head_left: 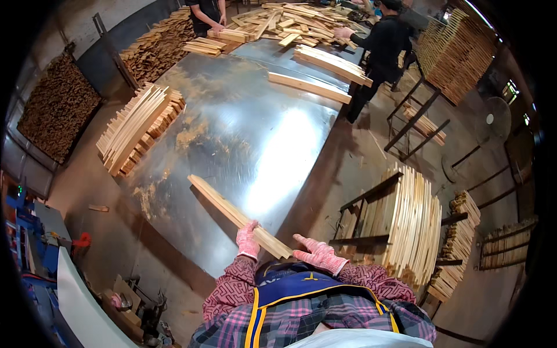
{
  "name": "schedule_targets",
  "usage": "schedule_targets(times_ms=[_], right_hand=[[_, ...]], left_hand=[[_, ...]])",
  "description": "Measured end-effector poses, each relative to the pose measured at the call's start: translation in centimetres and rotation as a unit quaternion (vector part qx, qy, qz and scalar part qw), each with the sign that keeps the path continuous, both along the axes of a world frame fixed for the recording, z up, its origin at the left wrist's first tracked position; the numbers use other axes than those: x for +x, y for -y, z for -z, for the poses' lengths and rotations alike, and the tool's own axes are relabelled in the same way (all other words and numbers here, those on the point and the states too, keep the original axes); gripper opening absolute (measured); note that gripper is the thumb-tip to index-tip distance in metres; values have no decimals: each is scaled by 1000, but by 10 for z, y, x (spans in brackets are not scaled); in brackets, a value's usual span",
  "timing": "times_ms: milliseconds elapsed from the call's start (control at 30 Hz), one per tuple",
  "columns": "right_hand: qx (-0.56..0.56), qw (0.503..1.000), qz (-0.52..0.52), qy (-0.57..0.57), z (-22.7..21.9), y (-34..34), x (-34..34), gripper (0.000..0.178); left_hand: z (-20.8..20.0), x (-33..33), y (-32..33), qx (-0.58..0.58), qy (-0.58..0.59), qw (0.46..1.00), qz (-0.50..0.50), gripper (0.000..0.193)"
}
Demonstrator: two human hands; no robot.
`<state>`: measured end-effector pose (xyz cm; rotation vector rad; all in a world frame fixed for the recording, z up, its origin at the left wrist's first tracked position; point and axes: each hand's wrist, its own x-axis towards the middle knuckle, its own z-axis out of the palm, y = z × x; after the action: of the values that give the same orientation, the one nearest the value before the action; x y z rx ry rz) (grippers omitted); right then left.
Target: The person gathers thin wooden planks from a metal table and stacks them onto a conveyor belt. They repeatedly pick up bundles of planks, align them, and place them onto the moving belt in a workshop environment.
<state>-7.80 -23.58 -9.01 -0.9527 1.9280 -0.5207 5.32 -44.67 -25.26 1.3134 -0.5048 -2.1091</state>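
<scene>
A few long, pale wooden strips [223, 207] lie together in my left hand [248, 239], which is closed round them near their close end. Their far end reaches out over the metal tabletop [226, 145] to the upper left. My right hand [319, 254], in the same kind of pink-and-white knit glove, is at the close end of the strips. Its fingers are stretched out and apart, and its thumb side is at or very near the strip ends; I cannot tell whether it touches them.
A neat stack of strips [133, 130] stands at the table's left edge. Racked strips [412, 226] stand close on my right. Across the table lie single boards [310, 87] and a loose wood heap [296, 23]. Two co-workers stand there, one in black [386, 43].
</scene>
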Motion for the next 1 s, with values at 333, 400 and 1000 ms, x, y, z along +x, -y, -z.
schedule_targets(times_ms=[333,400,1000], right_hand=[[-100,954,179,-218,107,112,-371,75],[-43,948,161,-273,89,162,-447,64],[52,911,149,-380,157,273,-735,38]], left_hand=[[-5,-128,59,32,77,995,-54,27],[7,-141,66,12,87,993,-84,32],[-51,-320,119,74,159,976,-128,33]])
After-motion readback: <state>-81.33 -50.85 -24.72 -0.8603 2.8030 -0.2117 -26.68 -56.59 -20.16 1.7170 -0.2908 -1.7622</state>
